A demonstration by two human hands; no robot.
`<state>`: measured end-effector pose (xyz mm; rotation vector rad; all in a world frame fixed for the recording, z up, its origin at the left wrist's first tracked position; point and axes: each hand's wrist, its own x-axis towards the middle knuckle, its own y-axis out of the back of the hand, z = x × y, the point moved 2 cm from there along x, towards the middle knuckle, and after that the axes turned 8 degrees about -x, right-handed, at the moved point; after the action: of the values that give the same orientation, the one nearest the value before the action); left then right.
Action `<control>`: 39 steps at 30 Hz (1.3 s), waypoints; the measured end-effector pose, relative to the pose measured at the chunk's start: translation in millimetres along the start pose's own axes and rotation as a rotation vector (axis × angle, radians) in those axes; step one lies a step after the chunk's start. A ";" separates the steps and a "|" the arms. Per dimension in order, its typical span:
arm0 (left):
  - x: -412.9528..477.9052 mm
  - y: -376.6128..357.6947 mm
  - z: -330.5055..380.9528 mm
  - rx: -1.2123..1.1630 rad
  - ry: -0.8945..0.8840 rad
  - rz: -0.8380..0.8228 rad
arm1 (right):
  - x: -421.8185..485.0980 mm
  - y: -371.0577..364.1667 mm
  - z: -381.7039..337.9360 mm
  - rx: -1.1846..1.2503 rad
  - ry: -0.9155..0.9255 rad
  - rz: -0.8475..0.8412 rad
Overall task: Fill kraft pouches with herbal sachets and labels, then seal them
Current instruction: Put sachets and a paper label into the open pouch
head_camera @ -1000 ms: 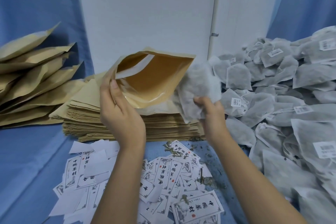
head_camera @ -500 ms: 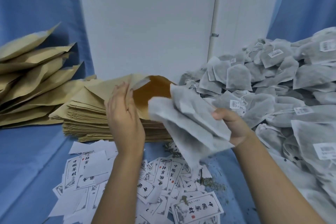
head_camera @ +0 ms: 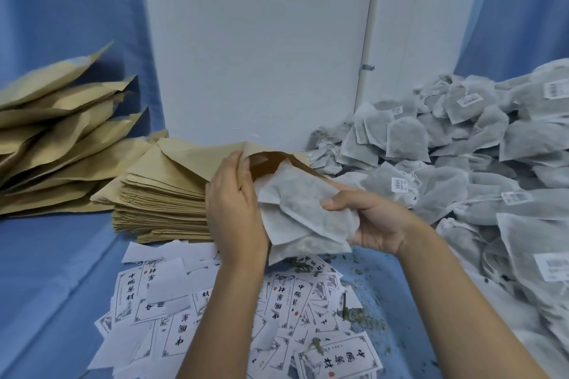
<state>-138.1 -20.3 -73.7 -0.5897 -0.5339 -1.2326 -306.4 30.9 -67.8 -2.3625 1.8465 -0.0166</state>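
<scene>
Now the crisp kraft pouch (head_camera: 200, 157) has dropped from upright onto the flat paper stack (head_camera: 160, 203), and the left hand (head_camera: 234, 209) pinches its lip so the brown mouth gapes. The limp white mesh sachets (head_camera: 304, 215), clamped in the right hand's (head_camera: 378, 224) grip, have reached that mouth, so filling is beginning.
</scene>
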 end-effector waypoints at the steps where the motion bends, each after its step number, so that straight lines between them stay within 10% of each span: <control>1: -0.4 -0.2 0.8 0.003 0.000 -0.005 | 0.0 -0.9 1.0 -0.013 -0.003 -0.009; 8: -8.6 -3.3 -0.3 0.100 -0.087 -0.197 | 4.2 -2.1 -4.7 0.424 -0.023 0.240; 17: -21.4 -18.1 2.2 0.176 -0.185 -0.206 | 52.4 -48.4 -19.7 0.283 0.059 0.548; 25: -16.5 -15.2 0.8 0.084 -0.006 -0.098 | 51.4 -49.5 -30.6 -1.072 0.109 0.784; 39: -22.7 -21.6 2.0 0.079 -0.001 -0.130 | 69.7 -47.7 -21.7 -1.042 0.189 0.561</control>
<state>-164.7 -7.8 -84.6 -0.4952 -0.6266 -1.3277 -245.4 -27.5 -46.1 -2.2093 3.0669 1.0407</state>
